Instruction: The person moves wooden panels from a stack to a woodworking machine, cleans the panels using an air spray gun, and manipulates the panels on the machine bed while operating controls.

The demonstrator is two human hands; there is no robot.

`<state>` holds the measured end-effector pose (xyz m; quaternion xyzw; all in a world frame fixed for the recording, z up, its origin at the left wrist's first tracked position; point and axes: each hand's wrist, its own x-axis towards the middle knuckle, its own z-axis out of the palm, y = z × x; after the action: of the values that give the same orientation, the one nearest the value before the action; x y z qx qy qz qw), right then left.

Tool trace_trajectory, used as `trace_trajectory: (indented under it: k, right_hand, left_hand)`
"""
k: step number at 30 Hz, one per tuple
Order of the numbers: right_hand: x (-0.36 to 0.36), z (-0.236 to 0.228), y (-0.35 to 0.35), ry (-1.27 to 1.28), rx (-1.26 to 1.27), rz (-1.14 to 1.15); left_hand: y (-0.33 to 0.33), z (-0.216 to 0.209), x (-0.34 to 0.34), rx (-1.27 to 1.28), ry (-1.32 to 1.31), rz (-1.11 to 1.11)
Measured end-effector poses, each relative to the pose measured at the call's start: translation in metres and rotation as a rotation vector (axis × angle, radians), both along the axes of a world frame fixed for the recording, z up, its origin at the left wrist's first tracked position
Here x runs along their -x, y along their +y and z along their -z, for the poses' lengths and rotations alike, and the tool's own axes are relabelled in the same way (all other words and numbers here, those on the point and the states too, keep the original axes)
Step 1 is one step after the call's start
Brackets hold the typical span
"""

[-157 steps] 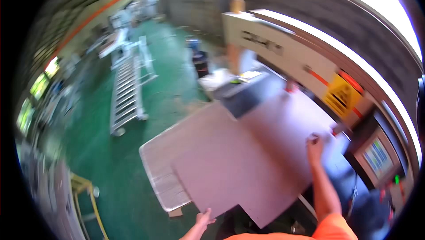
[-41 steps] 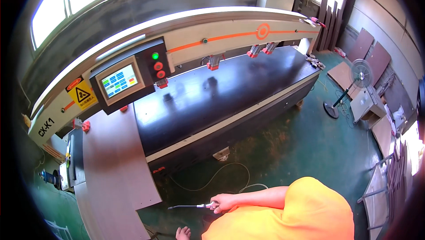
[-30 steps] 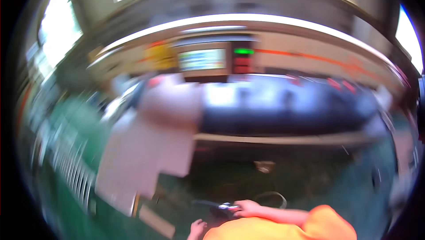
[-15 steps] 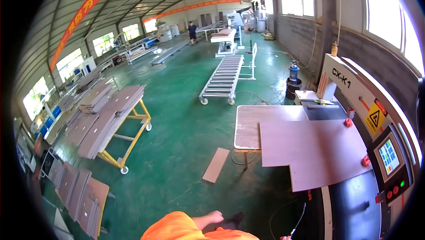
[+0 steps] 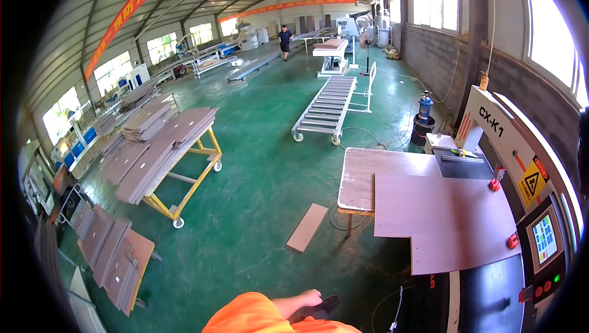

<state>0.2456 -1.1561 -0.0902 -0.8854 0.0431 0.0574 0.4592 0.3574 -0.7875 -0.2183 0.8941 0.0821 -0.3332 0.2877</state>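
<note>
My left hand [image 5: 311, 297] hangs in front of my orange-sleeved body, above the floor and beside a dark shoe [image 5: 330, 303]. Its fingers look curled in, and nothing shows in them. At the lower edge, right of my body, a thin tool with a slim metal nozzle and a cable or hose [image 5: 399, 308] pokes into view; my right hand is out of the picture. A large mauve panel [image 5: 454, 222] with a notched near-left corner lies on the machine bed, under two red clamps [image 5: 513, 240]. Neither hand touches the panel.
A control screen [image 5: 544, 239] sits on the machine arm at right. Left of the panel stands a side table [image 5: 356, 179]. Beyond are a roller conveyor [image 5: 325, 109] and a walking person [image 5: 285, 42]. Panel stacks fill a yellow trolley [image 5: 202, 166] at left. A loose board [image 5: 307, 227] lies on the floor.
The view has swung slightly left, so the scene sits farther right. A bit of my right hand at the lower edge has dropped out of view. The panel stays put.
</note>
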Motion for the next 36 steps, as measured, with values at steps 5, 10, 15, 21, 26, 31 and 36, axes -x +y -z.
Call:
trace_trajectory:
  k: [5, 10, 15, 21, 26, 31, 36]
  right_hand:
    - [-0.002, 0.001, -0.005, 0.069, -0.024, 0.008]
    - [-0.005, 0.011, -0.009, 0.106, -0.095, 0.059]
    - [-0.006, 0.019, -0.01, 0.136, -0.132, 0.084]
    - [-0.003, 0.029, -0.011, 0.169, -0.165, 0.123]
    - [-0.005, 0.035, -0.01, 0.187, -0.184, 0.16]
    - [-0.005, 0.042, -0.013, 0.212, -0.197, 0.198]
    - [-0.004, 0.048, -0.015, 0.233, -0.207, 0.23]
  left_hand:
    - [0.002, 0.002, 0.004, -0.03, 0.043, -0.028]
    - [-0.011, -0.003, 0.006, -0.014, 0.088, 0.033]
    - [-0.018, 0.006, 0.0, 0.053, 0.051, 0.027]
    - [-0.023, -0.003, -0.003, 0.14, -0.001, -0.01]
    - [-0.016, 0.005, -0.011, 0.042, -0.002, 0.088]
    - [-0.018, 0.008, -0.023, 0.001, 0.102, 0.156]
    - [-0.033, 0.004, -0.026, 0.077, 0.037, 0.131]
